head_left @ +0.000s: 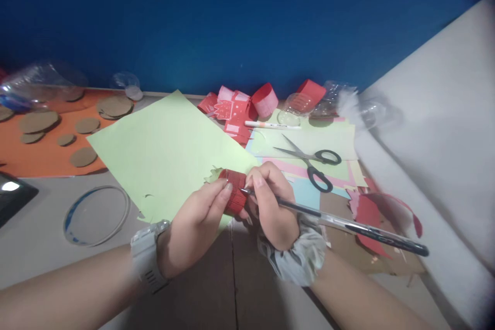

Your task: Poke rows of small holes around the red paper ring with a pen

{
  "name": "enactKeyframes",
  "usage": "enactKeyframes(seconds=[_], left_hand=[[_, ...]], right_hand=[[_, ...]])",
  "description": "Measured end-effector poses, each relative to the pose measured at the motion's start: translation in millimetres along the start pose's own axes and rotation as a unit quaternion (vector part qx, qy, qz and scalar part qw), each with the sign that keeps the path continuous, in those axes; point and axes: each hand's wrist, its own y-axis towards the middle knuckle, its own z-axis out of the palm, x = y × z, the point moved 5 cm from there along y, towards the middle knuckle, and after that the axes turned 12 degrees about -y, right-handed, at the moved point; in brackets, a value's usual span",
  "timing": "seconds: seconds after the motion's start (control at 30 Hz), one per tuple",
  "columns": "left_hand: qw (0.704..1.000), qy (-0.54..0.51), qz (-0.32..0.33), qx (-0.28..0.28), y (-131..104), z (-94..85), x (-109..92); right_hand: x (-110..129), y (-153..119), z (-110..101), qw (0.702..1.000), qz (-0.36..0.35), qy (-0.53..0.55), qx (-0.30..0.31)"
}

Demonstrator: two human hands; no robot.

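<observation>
My left hand (201,216) is closed round the left side of a small red paper roll (236,192), thumb on its face. A bit of pale green paper with a jagged edge pokes out at the roll's upper left. Between the thumb and fingers of my right hand (270,201) is a long clear-barrelled pen (348,224), its tip pointing left at the roll's right side. Whether the tip touches the paper is too small to tell. Behind and left of both hands lies a large light green sheet (170,149).
Black-handled scissors (309,157) lie open on stacked coloured paper at the right, near a white marker (273,125). Red paper pieces (240,113) sit by the blue wall. Left are cardboard discs (38,121) on orange paper and a tape ring (126,211).
</observation>
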Motion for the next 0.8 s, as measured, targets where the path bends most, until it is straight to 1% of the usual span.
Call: enactKeyframes(seconds=[0.13, 0.3, 0.5, 0.67, 0.8], left_hand=[[1.0, 0.005, -0.004, 0.0, 0.4, -0.2, 0.6], [1.0, 0.001, -0.011, -0.004, 1.0, -0.4, 1.9], [1.0, -0.001, -0.007, 0.007, 0.4, 0.1, 1.7], [1.0, 0.003, -0.01, -0.013, 1.3, -2.3, 2.2], [1.0, -0.015, -0.002, 0.011, 1.0, 0.2, 2.2]], right_hand=[[-0.4, 0.0, -0.4, 1.0, 0.008, -0.001, 0.002], [1.9, 0.3, -0.9, 1.0, -0.01, -0.014, 0.008], [0.9, -0.5, -1.4, 1.0, -0.007, -0.004, 0.005], [2.8, 0.3, -0.5, 1.0, -0.016, -0.02, 0.018], [5.5, 1.3, -0.5, 0.999, -0.026, -0.024, 0.008]])
